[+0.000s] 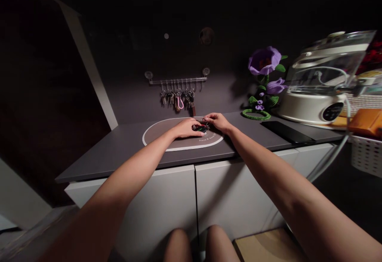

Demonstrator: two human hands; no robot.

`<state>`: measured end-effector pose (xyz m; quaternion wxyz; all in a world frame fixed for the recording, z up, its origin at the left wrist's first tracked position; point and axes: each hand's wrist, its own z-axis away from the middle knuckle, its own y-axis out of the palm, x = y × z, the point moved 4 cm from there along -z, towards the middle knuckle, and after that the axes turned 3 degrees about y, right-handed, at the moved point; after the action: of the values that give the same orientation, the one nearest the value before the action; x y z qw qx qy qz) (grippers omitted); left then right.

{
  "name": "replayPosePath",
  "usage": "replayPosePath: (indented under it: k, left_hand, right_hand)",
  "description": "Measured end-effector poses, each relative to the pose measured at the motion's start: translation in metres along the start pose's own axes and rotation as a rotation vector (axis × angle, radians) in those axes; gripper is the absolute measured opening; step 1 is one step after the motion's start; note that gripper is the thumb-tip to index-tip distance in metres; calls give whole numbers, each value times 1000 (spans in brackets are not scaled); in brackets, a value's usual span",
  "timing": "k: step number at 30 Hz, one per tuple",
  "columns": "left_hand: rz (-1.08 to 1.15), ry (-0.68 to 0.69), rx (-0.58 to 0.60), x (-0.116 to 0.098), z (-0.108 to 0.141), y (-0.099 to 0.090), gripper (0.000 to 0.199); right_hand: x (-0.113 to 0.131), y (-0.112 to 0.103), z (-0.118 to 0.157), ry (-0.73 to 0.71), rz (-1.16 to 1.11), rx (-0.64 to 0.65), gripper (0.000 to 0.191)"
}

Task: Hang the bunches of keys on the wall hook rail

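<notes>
Both hands meet over an oval grey mat [159, 134] with a white border, lying on the dark countertop. My left hand [186, 128] curls its thumb and fingers around a small dark object [200, 128] with red and green on it, resting low over the mat. Close beside it, my right hand [217, 122] has its fingertips pinched together at the object's far right side, where a thin chain-like metal piece [208, 126] shows. What the right fingertips hold is too small to make out.
A clear rail [179, 81] with several hanging keys [171, 98] is on the wall behind. To the right stand purple knitted flowers [265, 62], a black phone [286, 132], a cream appliance [310, 106] and a white basket [366, 154]. White cabinets [167, 202] are below.
</notes>
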<state>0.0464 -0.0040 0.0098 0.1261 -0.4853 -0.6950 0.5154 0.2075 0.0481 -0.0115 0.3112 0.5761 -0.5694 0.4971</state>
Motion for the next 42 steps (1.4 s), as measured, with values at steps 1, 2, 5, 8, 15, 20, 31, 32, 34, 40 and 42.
replayPosePath:
  k: [1, 2, 5, 8, 15, 20, 31, 32, 34, 40, 42]
  left_hand:
    - [-10, 5, 9, 0, 0, 0, 49]
    - [-21, 3, 15, 0, 0, 1, 50]
    - [-40, -16, 25, 1, 1, 0, 46]
    - [5, -68, 24, 3, 1, -1, 36]
    - [265, -248, -107, 13, 2, -4, 28]
    - [561, -419, -231, 22, 1, -4, 29]
    - [1090, -540, -582, 32, 0, -11, 18]
    - [1122, -545, -599, 31, 0, -12, 17]
    - [1174, -543, -617, 29, 0, -14, 17]
    - [1245, -517, -644, 30, -1, -20, 16]
    - [1266, -519, -657, 31, -1, -21, 17]
  right_hand:
    - [0, 0, 0, 4, -7, 2, 26]
    - [0, 1, 0, 7, -15, 3, 25]
    - [1, 2, 0, 10, -22, -4, 24]
    - [2, 3, 0, 8, -9, -16, 23]
    - [4, 4, -1, -21, -18, -49, 20]
    - [6, 6, -2, -24, -5, -46, 24]
    - [17, 16, 0, -66, -78, -69, 26]
    - [18, 16, 0, -77, -64, -73, 26]
    - [21, 16, 1, -122, -23, -87, 26]
    - [30, 17, 4, -257, 96, -114, 27]
    - [32, 20, 6, -268, 98, -118, 27]
